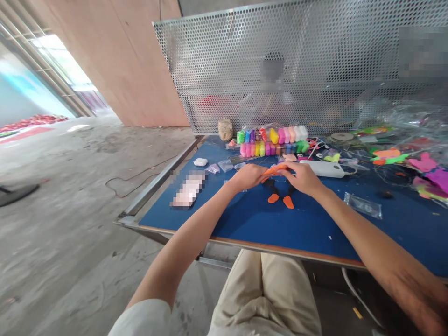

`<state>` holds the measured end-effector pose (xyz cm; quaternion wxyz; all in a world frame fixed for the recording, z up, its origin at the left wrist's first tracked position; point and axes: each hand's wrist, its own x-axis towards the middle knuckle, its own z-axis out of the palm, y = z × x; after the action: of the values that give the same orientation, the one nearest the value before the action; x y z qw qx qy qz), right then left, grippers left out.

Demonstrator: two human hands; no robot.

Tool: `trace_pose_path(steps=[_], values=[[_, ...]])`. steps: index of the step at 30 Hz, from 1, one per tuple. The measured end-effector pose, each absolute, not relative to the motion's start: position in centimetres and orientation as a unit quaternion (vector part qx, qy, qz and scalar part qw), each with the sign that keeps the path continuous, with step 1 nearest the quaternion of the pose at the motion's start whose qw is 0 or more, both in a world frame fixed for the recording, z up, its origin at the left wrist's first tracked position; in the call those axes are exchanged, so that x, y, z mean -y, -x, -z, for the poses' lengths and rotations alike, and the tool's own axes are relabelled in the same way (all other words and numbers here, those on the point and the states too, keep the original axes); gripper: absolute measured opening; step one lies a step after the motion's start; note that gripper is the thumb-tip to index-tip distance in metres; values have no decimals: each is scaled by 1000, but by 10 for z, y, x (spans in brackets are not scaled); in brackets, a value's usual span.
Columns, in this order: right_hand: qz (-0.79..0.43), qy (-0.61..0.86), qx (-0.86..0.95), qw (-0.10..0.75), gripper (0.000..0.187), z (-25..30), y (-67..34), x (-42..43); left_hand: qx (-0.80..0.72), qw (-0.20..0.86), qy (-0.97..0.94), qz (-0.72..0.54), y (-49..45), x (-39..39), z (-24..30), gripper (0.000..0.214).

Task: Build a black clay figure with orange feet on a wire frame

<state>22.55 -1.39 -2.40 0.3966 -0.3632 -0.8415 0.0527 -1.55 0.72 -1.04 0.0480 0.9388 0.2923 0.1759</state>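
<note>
A person seated at a blue table pinches an orange piece between both bare hands, the left hand closed on its near-left end, the right hand gripping the other end between thumb and fingers. The orange piece sits directly between the two sets of fingertips, its exact shape partly hidden by them. Just below the hands, on the side nearer the person, dark limb-like parts run down to two orange foot-shaped pieces; whether they join the piece in the fingers cannot be told. To the left of the left hand lies a blurred-out flat object, with a small white case beyond it and small clear sachets nearer the hand. Beyond both hands, two rows of brightly coloured packs stretch across the table beside a tan lump. A white power strip lies just beyond the right hand, a clear plastic packet to its right, and a heap of bright cut shapes farther right, before a perforated metal screen
</note>
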Motion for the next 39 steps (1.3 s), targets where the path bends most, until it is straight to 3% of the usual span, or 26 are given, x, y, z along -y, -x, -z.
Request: trace_pose_path(steps=[7,15,18,23,29,34,39], values=[[-61,323,861,388,38,18,-223,22,-285,64,-937,-192,15,-4,9,19],[-9,323,867,379,41,16,-226,25,-280,60,-931,-226,8,5,7,24],[-36,303,884,355,44,14,-225,27,-276,122,-928,-217,16,4,3,14],[-92,289,885,353,46,16,-218,34,-272,258,-903,-211,30,2,-5,18],[-147,304,873,352,25,19,-214,38,-250,359,-882,-174,30,7,-10,16],[-25,262,899,349,24,20,-214,37,-259,362,-873,-201,21,15,-8,40],[7,282,881,379,20,23,-210,39,-278,415,-837,-224,21,19,-10,48]])
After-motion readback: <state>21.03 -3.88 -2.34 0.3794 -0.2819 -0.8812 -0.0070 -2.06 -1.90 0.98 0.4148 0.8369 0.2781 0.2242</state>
